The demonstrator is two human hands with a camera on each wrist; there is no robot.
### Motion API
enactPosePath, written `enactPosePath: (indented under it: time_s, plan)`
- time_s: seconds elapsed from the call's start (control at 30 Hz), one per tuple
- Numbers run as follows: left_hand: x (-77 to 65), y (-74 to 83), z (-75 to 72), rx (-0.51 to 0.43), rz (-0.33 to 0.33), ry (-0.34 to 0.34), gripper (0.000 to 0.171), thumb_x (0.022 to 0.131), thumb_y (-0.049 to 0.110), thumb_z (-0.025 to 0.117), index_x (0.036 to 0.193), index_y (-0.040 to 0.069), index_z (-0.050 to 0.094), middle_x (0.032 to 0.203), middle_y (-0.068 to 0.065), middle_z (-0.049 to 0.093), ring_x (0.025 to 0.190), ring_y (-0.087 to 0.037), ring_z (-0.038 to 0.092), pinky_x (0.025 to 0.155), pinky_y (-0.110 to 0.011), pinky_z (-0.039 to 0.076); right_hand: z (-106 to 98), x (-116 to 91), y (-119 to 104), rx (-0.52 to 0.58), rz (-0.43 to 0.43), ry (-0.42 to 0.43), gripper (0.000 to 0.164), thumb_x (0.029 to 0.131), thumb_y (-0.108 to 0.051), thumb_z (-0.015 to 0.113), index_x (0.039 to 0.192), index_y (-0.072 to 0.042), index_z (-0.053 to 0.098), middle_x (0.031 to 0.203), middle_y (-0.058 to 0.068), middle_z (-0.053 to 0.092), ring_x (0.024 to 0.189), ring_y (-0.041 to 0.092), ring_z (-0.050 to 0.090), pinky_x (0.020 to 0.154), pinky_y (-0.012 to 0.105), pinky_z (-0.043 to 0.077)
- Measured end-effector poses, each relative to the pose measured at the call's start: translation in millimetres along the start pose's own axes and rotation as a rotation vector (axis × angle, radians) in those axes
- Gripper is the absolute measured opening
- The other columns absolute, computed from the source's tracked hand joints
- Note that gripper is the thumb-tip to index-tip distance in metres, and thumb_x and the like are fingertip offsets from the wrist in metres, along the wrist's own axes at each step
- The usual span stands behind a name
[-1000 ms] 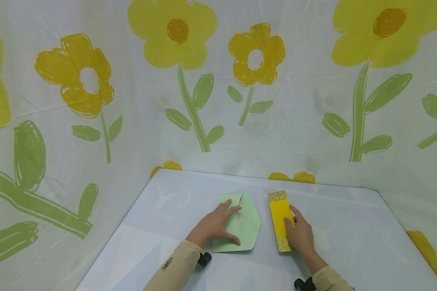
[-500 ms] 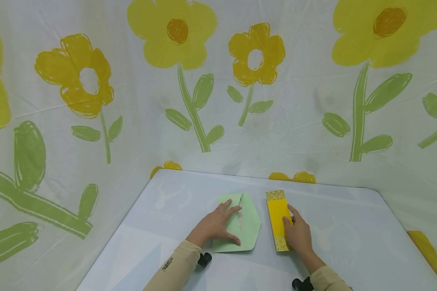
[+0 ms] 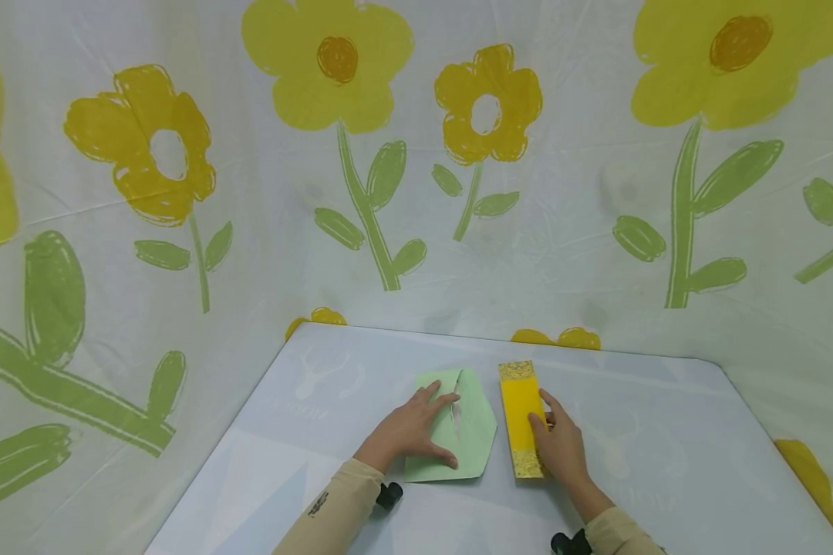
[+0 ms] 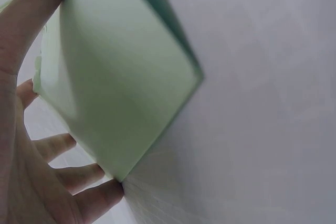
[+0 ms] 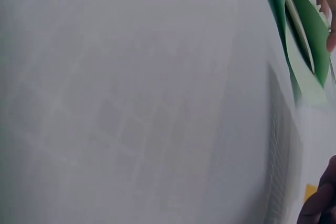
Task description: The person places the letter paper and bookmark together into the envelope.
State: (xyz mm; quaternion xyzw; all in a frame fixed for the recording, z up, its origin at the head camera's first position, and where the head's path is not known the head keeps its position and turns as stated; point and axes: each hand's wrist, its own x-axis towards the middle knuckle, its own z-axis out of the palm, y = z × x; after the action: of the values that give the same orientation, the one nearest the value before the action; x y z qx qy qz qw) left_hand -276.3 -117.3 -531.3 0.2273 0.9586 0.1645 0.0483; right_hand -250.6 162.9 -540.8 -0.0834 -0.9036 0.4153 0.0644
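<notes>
A pale green envelope [image 3: 477, 432] lies toward the middle of the table, its pointed flap to the right and a narrow slit at its mouth. My left hand [image 3: 411, 426] rests on its left part, thumb and fingers spread. In the left wrist view the thumb and fingertips touch the envelope's [image 4: 126, 82] edges. The right wrist view shows the envelope's [image 5: 310, 51] mouth gaping, with a pale edge inside. To its right, my right hand [image 3: 561, 443] grips a long yellow card [image 3: 523, 412] with gold-speckled ends by its right side. A small gap separates card and envelope.
The table [image 3: 639, 478] has a pale blue-white cover with faint deer prints. Behind and beside it hangs a white curtain [image 3: 562, 270] with yellow flowers. A black wrist camera [image 3: 389, 495] sits at my left cuff.
My right hand has slid a little to the left with the yellow card, narrowing the gap to the envelope. The left hand and the envelope stay where they were.
</notes>
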Motion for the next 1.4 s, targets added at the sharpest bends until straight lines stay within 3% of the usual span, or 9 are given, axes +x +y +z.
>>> enactPosePath:
  time_s: [0.33, 0.9, 1.4]
  plan:
    - [0.2, 0.1, 0.0, 0.001, -0.005, -0.002, 0.116, 0.056, 0.079, 0.082, 0.156, 0.043, 0.035, 0.168, -0.005, 0.021, 0.149, -0.036, 0.032, 0.103, -0.057, 0.047, 5, -1, -3, 0.027, -0.030, -0.016, 0.057, 0.103, -0.018, 0.060, 0.154, -0.005, 0.040, 0.111, 0.023, 0.067, 0.087, 0.026, 0.061, 0.073, 0.037, 0.052]
    - [-0.6, 0.2, -0.1, 0.010, -0.007, -0.003, 0.116, 0.056, 0.080, 0.082, 0.156, 0.043, 0.036, 0.168, -0.005, 0.021, 0.148, -0.036, 0.033, 0.103, -0.058, 0.046, 13, -3, -9, 0.041, 0.001, -0.023, 0.058, 0.103, -0.020, 0.060, 0.154, -0.004, 0.039, 0.123, 0.026, 0.064, 0.096, 0.030, 0.061, 0.085, 0.045, 0.054]
    - [0.8, 0.3, 0.4, 0.003, -0.011, -0.007, 0.115, 0.056, 0.080, 0.082, 0.156, 0.044, 0.035, 0.168, -0.005, 0.021, 0.149, -0.035, 0.033, 0.104, -0.057, 0.047, 21, -1, -8, 0.052, -0.037, -0.045, 0.057, 0.103, -0.023, 0.062, 0.153, -0.005, 0.041, 0.122, 0.024, 0.066, 0.094, 0.028, 0.063, 0.086, 0.046, 0.054]
